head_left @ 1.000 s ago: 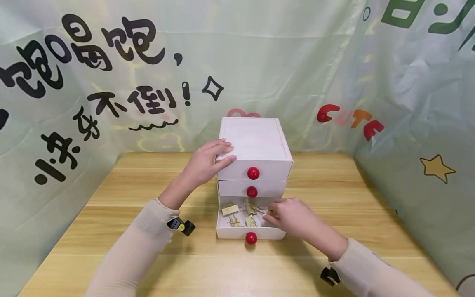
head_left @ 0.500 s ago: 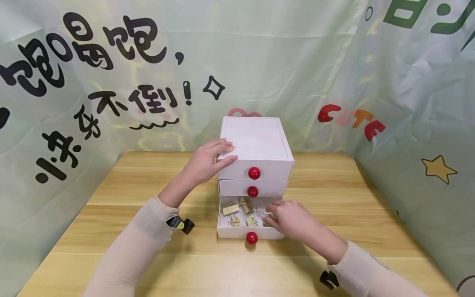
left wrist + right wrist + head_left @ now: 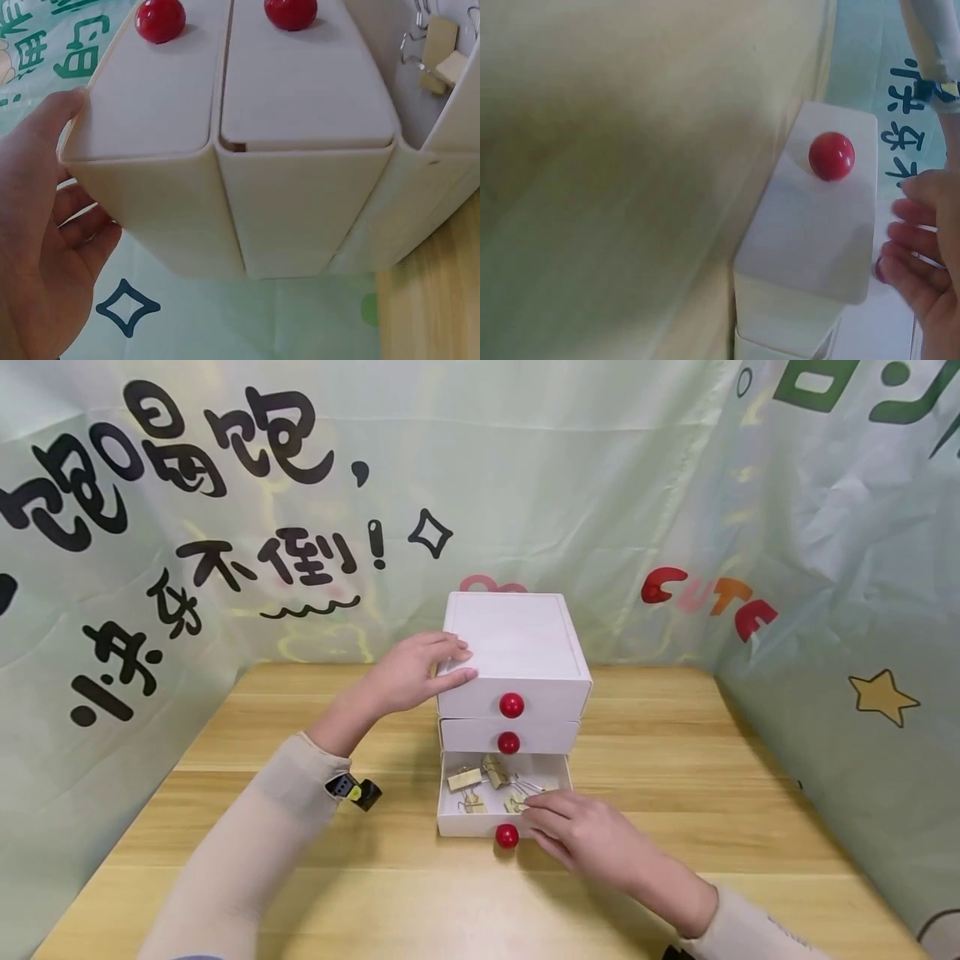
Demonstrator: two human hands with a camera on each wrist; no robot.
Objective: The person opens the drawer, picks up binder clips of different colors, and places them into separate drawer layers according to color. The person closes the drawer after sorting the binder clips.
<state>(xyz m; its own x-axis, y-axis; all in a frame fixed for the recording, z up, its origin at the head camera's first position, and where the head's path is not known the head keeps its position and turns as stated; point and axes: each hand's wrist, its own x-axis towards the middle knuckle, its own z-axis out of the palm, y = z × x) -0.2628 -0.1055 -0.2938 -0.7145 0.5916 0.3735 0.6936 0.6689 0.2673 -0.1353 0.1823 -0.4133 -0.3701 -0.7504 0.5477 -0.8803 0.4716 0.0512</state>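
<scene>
A white three-drawer box [image 3: 513,639] with red knobs stands on the table. In the head view, its bottom drawer [image 3: 480,827] is pulled out and holds several gold binder clips [image 3: 464,778] with wire handles. My left hand [image 3: 411,672] rests on the box's top left edge, the thumb lying near the front corner; the left wrist view shows that hand [image 3: 45,225] at the edge. Over the drawer's front right corner is my right hand [image 3: 592,839], fingers slightly bent, hiding some clips. In the right wrist view, nothing shows between its fingers [image 3: 911,240].
The wooden table [image 3: 300,827] extends around the box. A pale green printed cloth [image 3: 562,485] hangs behind and along both sides. The middle drawer [image 3: 472,735] is nearly flush beneath the top one. A red knob [image 3: 832,156] sticks out from the pulled-out drawer.
My right hand has come out from the drawer's right side toward its front corner, nearer to me. Clips in the drawer have shifted slightly. The left hand stays on the box.
</scene>
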